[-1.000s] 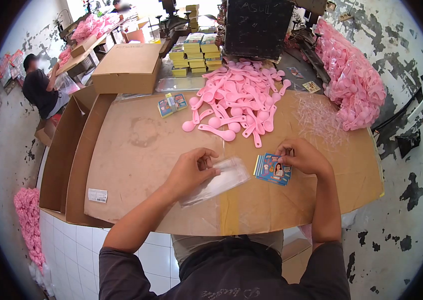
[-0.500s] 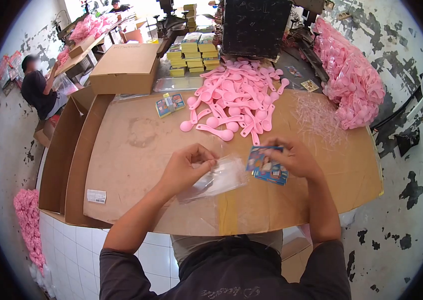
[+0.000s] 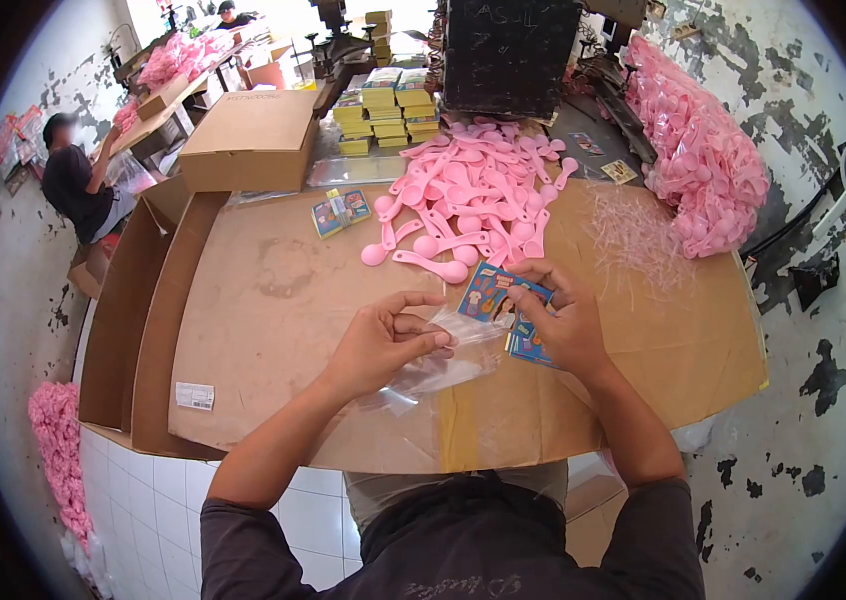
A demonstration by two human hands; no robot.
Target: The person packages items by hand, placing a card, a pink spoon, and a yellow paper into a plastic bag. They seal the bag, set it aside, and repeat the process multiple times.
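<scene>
My left hand (image 3: pixel 388 345) pinches the edge of a clear plastic bag (image 3: pixel 443 370), thumb against fingers. More of the clear plastic lies on the cardboard under that hand. In my right hand (image 3: pixel 568 320) is a blue printed card (image 3: pixel 483 295), gripped between thumb and fingers, its lower left corner right at the bag's mouth. Several similar blue cards (image 3: pixel 528 347) lie in a small stack beneath the right hand, partly hidden by it. Just beyond both hands spreads a heap of pink plastic spoons (image 3: pixel 473 190) with round bowls.
A banded bundle of cards (image 3: pixel 341 211) lies left of the spoons. Behind are stacks of yellow-edged cards (image 3: pixel 383 105), a closed carton (image 3: pixel 248 140) and a black box (image 3: pixel 511 55). Plastic strips (image 3: pixel 643 235) and bagged pink spoons (image 3: pixel 703 170) are at right. A person (image 3: pixel 83 185) sits at left.
My right hand has lifted a card up and left toward the bag. My left hand has moved slightly right, raising the bag's edge.
</scene>
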